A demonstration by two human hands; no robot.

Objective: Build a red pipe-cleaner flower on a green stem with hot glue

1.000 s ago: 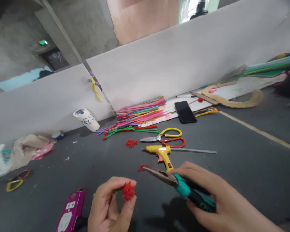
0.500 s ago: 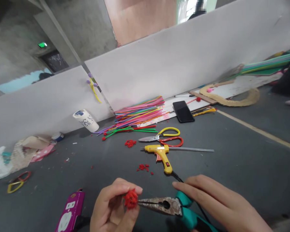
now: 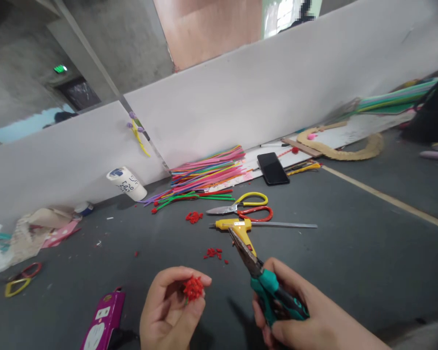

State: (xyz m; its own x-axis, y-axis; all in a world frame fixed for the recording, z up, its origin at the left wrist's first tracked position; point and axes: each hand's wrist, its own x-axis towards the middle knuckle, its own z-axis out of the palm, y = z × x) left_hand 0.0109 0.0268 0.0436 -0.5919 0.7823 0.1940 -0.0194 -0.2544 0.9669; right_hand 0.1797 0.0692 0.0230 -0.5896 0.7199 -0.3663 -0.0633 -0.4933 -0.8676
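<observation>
Between the thumb and fingers of my left hand (image 3: 170, 311) is a small red flower (image 3: 193, 288) made of many short petals. My right hand (image 3: 299, 311) is wrapped round the teal and black handles of long-nose pliers (image 3: 264, 279). Their worn metal jaws point up and left, apart from the flower and in front of a yellow glue gun (image 3: 243, 229). Short red pieces (image 3: 213, 253) lie on the dark table just beyond my left hand, and another small red pile (image 3: 194, 217) sits farther back.
Scissors (image 3: 241, 206) with yellow and red handles lie behind the glue gun. Farther back are many coloured pipe cleaners (image 3: 208, 170), a phone (image 3: 273, 168) and a white paper cup (image 3: 127, 183). A purple case-like object (image 3: 104, 318) is at front left. A low white partition (image 3: 241, 102) bounds the table.
The pliers' tip has come away from the red flower. My right hand has turned the pliers so their jaws point up, near the glue gun. My left hand still holds the flower.
</observation>
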